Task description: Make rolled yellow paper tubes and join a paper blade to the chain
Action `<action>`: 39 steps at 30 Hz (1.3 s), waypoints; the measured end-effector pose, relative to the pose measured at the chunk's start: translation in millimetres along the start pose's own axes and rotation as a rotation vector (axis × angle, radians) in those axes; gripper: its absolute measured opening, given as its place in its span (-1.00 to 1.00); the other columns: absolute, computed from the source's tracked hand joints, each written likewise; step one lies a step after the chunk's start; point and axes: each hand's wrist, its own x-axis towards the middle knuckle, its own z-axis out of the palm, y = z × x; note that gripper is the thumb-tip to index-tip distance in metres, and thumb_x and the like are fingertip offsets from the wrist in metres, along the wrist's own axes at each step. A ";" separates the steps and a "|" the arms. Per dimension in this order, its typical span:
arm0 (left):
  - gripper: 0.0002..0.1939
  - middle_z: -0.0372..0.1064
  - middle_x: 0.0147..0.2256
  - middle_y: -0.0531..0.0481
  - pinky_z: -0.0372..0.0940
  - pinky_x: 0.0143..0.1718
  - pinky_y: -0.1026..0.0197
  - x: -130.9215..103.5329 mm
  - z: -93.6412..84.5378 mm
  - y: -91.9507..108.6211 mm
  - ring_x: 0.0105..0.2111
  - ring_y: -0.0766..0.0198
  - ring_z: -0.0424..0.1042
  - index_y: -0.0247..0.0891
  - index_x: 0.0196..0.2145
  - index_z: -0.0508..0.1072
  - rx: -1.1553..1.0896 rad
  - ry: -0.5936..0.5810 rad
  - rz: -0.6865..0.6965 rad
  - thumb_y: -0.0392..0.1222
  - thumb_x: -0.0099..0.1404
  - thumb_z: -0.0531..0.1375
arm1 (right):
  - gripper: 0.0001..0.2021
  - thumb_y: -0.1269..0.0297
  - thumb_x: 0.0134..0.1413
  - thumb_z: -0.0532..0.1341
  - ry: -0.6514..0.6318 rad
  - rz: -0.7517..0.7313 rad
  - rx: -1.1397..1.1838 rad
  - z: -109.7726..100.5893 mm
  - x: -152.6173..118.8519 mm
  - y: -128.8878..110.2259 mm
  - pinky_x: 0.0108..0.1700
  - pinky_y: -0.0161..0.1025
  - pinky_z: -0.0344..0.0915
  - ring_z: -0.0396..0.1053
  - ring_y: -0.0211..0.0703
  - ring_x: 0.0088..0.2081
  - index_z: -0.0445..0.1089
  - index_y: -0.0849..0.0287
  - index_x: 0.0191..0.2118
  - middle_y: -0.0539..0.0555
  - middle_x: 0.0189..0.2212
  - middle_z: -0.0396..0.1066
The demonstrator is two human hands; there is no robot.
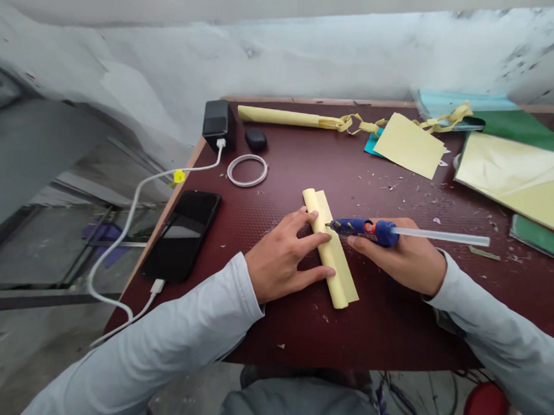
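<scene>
A sheet of yellow paper (339, 262), mostly rolled into a tube with a flat flap along its right side, lies on the dark red table in front of me. My left hand (289, 252) presses the rolled part down with its fingers spread along it. In my right hand (409, 258) is a blue hot glue gun (368, 229), a clear glue stick (446, 236) jutting from its back. The gun's nozzle points left and meets the paper near where roll and flap join. Whether glue is coming out is too small to tell.
At the table's back lie a long yellow paper tube (283, 117), a paper chain (358, 125) and a yellow sheet (410, 144). Paper packs (521, 168) cover the right. To the left are a tape roll (247, 170), a black phone (182, 236), its white cable and a black charger (217, 124).
</scene>
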 end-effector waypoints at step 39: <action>-0.47 0.30 0.18 -0.34 0.29 0.31 -0.21 0.2 -1.2 -0.8 0.25 -0.12 0.33 -0.30 0.10 0.47 -0.033 -0.002 -0.018 0.14 0.36 0.32 | -0.51 -0.09 0.39 0.17 0.030 -0.001 -0.020 3.3 -19.3 -8.3 -0.39 -0.20 -0.07 -0.02 -0.31 -0.51 0.24 0.15 -0.48 -0.09 -0.60 0.09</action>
